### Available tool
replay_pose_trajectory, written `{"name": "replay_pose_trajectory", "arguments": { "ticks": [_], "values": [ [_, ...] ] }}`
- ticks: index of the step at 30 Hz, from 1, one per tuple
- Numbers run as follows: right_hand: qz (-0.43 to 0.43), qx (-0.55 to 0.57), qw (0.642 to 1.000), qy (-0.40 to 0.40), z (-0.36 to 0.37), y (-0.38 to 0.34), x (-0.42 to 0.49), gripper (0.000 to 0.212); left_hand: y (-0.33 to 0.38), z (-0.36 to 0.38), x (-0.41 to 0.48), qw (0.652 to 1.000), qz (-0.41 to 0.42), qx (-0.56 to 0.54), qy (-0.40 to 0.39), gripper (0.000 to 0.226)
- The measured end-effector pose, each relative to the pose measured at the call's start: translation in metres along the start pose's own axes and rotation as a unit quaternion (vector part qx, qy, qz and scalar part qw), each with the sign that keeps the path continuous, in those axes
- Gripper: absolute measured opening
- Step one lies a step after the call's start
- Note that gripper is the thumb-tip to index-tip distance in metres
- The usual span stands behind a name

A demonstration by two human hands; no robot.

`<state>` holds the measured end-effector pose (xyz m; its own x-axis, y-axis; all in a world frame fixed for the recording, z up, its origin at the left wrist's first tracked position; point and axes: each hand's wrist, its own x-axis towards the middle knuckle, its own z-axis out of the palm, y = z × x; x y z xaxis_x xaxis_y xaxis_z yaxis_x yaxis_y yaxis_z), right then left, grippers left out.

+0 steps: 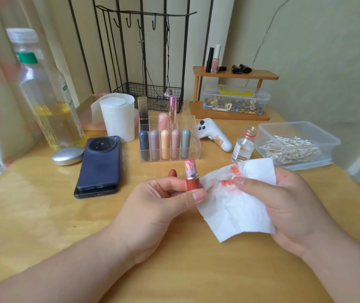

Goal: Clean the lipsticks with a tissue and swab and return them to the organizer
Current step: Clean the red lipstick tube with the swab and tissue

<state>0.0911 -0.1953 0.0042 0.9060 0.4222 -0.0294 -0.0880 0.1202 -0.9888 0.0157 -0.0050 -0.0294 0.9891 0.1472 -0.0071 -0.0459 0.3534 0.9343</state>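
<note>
Red-based lipstick (191, 180), uncapped, pink bullet streaked with orange, is upright in the left hand (163, 202). Thumb and curled fingers grip the red base. It is held above the light wooden table (43, 215), in front of the organizer and outside it.

Right hand (288, 206) holds a white tissue sheet (235, 211) smeared with orange-red marks. The thumb presses the sheet down onto the fingers beneath, and the rest of the sheet hangs loose over the palm. The tissue's edge sits just beside the lipstick base; can't tell if they touch.

A small red rounded cap (172, 172) stands on the table just behind the left hand's fingers.

The clear acrylic grid organizer (194, 147) is mid-table. Its front row has five capsule-shaped lipsticks: dark blue, mauve, peach, dusty pink, grey-blue. Its back row has a gold-and-black square tube, a pale pink capsule and a shiny pink tube. The compartments on the right are free.

A clear plastic box of cotton swabs (264, 136) is at the right, with a small glass vial of clear liquid (243, 147) just left of it. A white tissue roll (119, 121) is left of the organizer. Two stacked dark phones (100, 165) lie front left, with a silver oval case (68, 155) beside them.
</note>
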Motion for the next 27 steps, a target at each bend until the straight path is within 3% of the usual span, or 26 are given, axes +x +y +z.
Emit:
{"name": "replay_pose_trajectory", "arguments": {
  "ticks": [4, 8, 16, 20, 25, 27],
  "values": [
    [-0.023, -0.058, 0.998, 0.008, 0.006, 0.005, -0.006, 0.03, -0.004, 0.001, -0.001, 0.999, -0.01, 0.031, -0.041, 0.015],
    [-0.057, -0.104, 0.993, -0.004, 0.016, 0.009, -0.013, 0.012, -0.006, 0.002, -0.001, 0.996, -0.007, 0.057, -0.063, 0.017],
    [-0.055, -0.047, 0.997, -0.013, 0.024, 0.009, -0.018, 0.013, -0.007, 0.001, 0.001, 0.997, -0.009, 0.071, -0.031, 0.02],
    [-0.03, 0.028, 0.998, -0.04, 0.028, 0.007, -0.021, 0.012, -0.007, -0.002, 0.0, 0.99, 0.013, 0.131, -0.042, 0.024],
    [0.032, 0.158, 0.983, -0.087, 0.025, 0.006, -0.018, 0.052, -0.003, -0.003, -0.002, 0.97, 0.048, 0.226, -0.079, 0.022],
    [0.03, 0.138, 0.988, -0.065, 0.023, 0.009, -0.016, 0.052, -0.001, -0.004, -0.003, 0.962, 0.066, 0.251, -0.086, 0.025]
  ]
}}
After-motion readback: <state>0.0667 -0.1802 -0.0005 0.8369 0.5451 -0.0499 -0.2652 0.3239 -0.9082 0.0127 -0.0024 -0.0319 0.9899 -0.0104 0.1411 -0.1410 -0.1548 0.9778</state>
